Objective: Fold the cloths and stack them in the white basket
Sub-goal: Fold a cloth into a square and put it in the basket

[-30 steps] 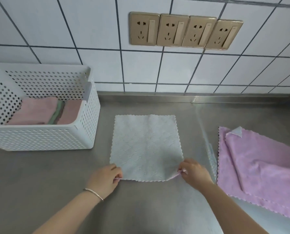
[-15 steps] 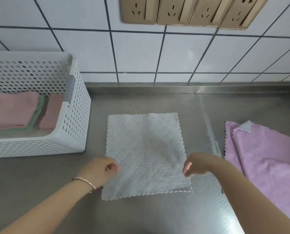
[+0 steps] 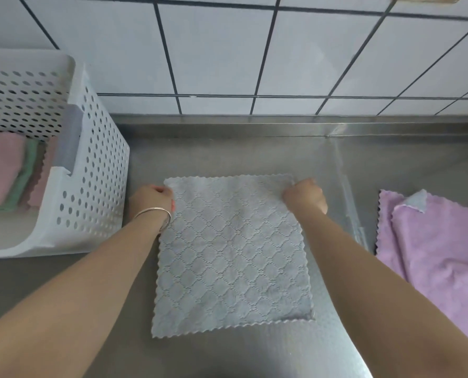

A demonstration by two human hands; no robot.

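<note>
A grey quilted cloth (image 3: 231, 255) lies flat and spread out on the steel counter in front of me. My left hand (image 3: 152, 199), with a bracelet on the wrist, is closed on the cloth's far left corner. My right hand (image 3: 305, 196) is closed on its far right corner. The white perforated basket (image 3: 99, 173) stands at the left. It holds folded pink and green cloths (image 3: 1, 170) laid flat inside.
A heap of purple cloths (image 3: 434, 246) lies on the counter at the right, with a pale grey corner (image 3: 416, 199) showing on top. The tiled wall (image 3: 227, 55) rises behind the counter's raised back edge.
Both hands have moved from the cloth's near corners along its sides to its far corners. The view has tilted down and come closer; the wall sockets have left the frame.
</note>
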